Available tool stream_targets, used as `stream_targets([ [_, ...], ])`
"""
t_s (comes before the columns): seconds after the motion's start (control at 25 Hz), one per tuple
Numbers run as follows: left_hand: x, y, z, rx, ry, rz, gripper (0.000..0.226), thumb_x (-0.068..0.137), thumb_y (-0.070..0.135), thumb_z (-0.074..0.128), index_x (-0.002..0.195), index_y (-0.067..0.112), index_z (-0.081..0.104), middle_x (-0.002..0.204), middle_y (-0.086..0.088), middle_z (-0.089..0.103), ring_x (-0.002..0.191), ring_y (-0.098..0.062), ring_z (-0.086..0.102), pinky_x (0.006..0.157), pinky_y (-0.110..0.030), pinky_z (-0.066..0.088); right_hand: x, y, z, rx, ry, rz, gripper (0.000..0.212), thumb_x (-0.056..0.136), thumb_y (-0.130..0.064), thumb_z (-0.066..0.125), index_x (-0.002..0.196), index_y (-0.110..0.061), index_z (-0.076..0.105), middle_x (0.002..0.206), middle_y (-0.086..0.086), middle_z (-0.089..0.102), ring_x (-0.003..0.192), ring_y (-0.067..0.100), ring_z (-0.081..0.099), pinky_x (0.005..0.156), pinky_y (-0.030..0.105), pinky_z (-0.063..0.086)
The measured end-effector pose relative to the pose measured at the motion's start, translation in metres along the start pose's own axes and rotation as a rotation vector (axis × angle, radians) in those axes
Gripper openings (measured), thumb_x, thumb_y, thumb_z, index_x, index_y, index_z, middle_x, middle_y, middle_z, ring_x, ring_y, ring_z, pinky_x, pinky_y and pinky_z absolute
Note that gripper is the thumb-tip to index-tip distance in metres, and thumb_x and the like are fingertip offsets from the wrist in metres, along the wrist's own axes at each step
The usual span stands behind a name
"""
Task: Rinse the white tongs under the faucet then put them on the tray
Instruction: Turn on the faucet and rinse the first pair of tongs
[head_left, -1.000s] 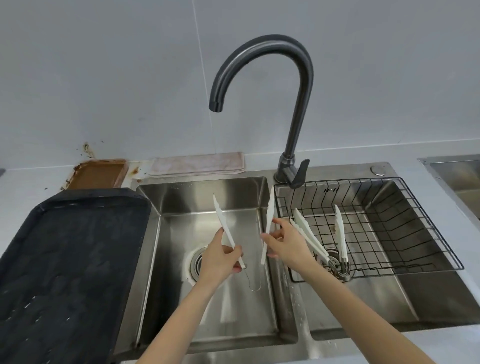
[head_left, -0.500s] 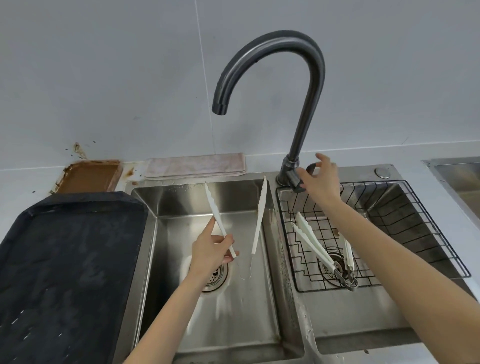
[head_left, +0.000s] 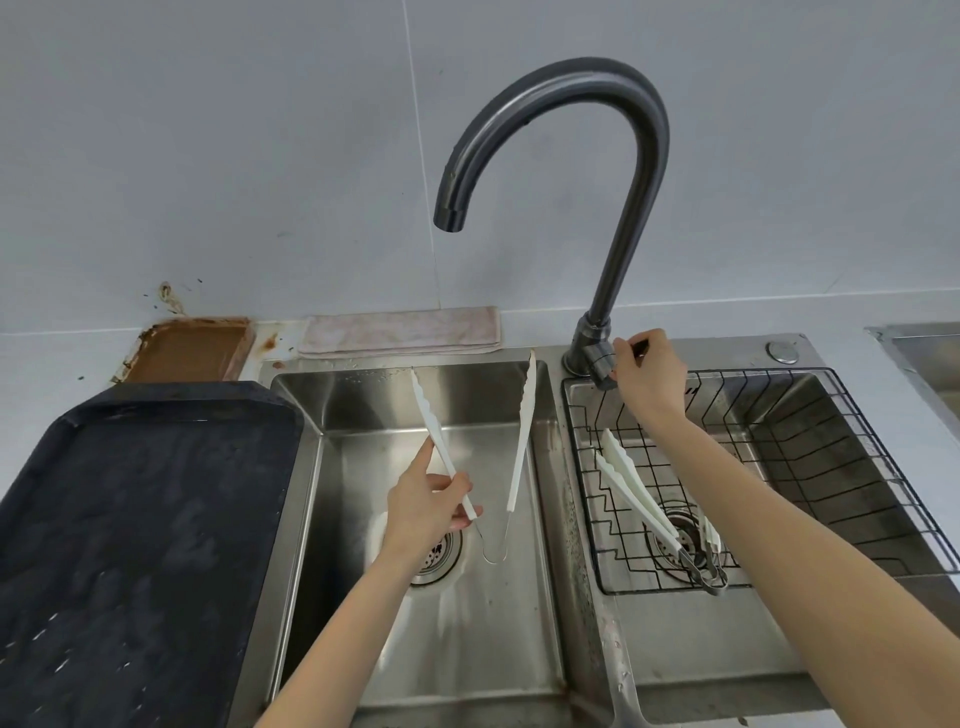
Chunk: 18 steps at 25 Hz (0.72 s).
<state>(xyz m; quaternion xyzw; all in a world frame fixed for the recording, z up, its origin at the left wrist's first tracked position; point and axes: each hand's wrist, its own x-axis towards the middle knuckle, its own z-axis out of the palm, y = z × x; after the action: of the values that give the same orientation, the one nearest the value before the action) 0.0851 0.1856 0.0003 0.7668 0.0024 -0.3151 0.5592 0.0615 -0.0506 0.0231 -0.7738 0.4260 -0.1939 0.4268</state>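
My left hand (head_left: 423, 506) grips one arm of the white tongs (head_left: 522, 436), which are spread open in a V over the left sink basin (head_left: 493, 649), tips pointing away from me. They hang below and slightly in front of the spout of the dark curved faucet (head_left: 631, 171). No water runs from the spout. My right hand (head_left: 649, 376) is closed on the faucet handle (head_left: 597, 364) at the base. The black tray (head_left: 130, 519) lies on the counter left of the sink, with water drops on it.
A black wire basket (head_left: 831, 467) sits in the right basin with two more white tongs (head_left: 631, 483) lying in it. A folded pinkish cloth (head_left: 400, 330) and a rusty brown dish (head_left: 189, 348) lie behind the sink. Another steel sink edge (head_left: 930, 358) shows at far right.
My right hand let go of the tongs' right arm and moved up to the faucet handle, closing on it. My left hand kept the tongs over the left basin.
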Motion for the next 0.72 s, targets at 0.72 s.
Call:
stream_targets([
  [0.72,0.003,-0.005,-0.006,-0.19,0.001,-0.145,0.055,0.09,0.007,0.054,0.139,0.024,0.035,0.084,-0.007,0.067,0.054,-0.015,0.069,0.051,-0.02,0.057,-0.052,-0.017,0.024,0.249,0.153,-0.142,0.035,0.095,-0.007,0.041,0.129,-0.001,0.039,0.126,0.01,0.035,0.069,0.003,0.042,0.07,0.007,0.04],
])
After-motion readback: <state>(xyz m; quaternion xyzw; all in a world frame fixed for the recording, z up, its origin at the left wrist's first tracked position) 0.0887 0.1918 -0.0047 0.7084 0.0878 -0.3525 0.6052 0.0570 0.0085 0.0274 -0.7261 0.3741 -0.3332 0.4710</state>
